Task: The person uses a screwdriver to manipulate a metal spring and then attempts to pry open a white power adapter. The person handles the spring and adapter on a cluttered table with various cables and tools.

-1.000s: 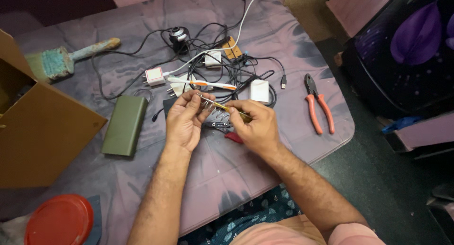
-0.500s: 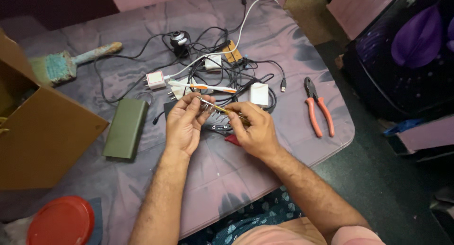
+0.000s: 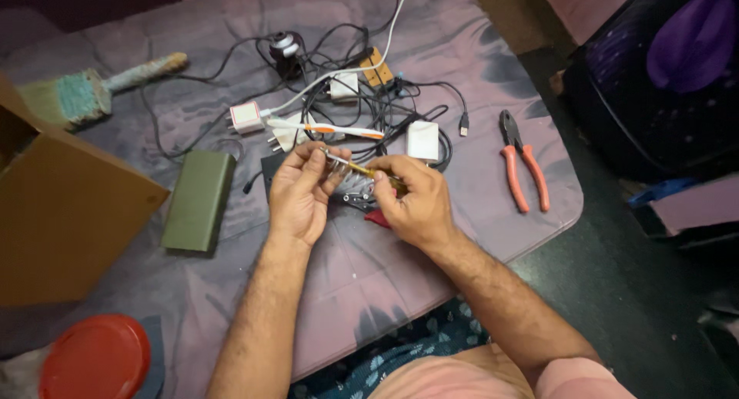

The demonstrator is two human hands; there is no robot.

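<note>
Head view: both hands meet above the worktop [image 3: 477,237], the left hand [image 3: 299,193] pinching the metal tip and the right hand [image 3: 412,201] gripping the handle of a thin screwdriver [image 3: 356,166]. It looks light, stiff and smooth, best held by the handle.

Mauve-clothed table strewn with chargers, cables and tools

The table [image 3: 431,253], under a mottled mauve cloth, carries a tangle of black and white cables [image 3: 362,99] at its middle; left of the tangle lies a green power bank [image 3: 198,201], farther left a cardboard box [image 3: 65,214] and a paintbrush [image 3: 92,87], right of it orange-handled pliers [image 3: 522,166], and on its near side a toothbrush [image 3: 323,128] and white chargers [image 3: 422,141].
</note>
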